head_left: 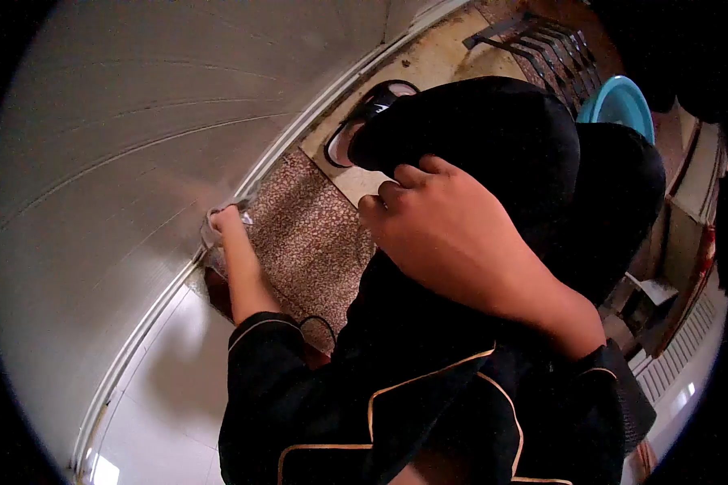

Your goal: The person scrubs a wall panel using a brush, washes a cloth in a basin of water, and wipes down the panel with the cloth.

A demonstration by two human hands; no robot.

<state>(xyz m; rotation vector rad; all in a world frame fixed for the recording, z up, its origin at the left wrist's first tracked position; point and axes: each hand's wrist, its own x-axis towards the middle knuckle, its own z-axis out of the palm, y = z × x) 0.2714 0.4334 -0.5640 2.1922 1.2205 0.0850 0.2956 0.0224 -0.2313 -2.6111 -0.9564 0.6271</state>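
Note:
My left hand (225, 220) is at the foot of the grey wall (154, 137), at the left. Its fingers are closed round a crumpled, clear-looking thing that lies against the wall and the white strip along its base; what exactly it is I cannot make out. My right hand (429, 218) rests over my black-clothed leg (477, 129), back of the hand up, with its fingers curled in. Nothing shows in it, but the inside of the fist is hidden. Below both hands lies the speckled red-brown floor slab (307, 234).
My foot in a black sandal (372, 117) stands beside the wall. A dark metal rack (542, 56) and a light blue basin (623, 105) are at the upper right. Cardboard boxes (692, 194) line the right side. White tiles (178, 372) cover the lower left floor.

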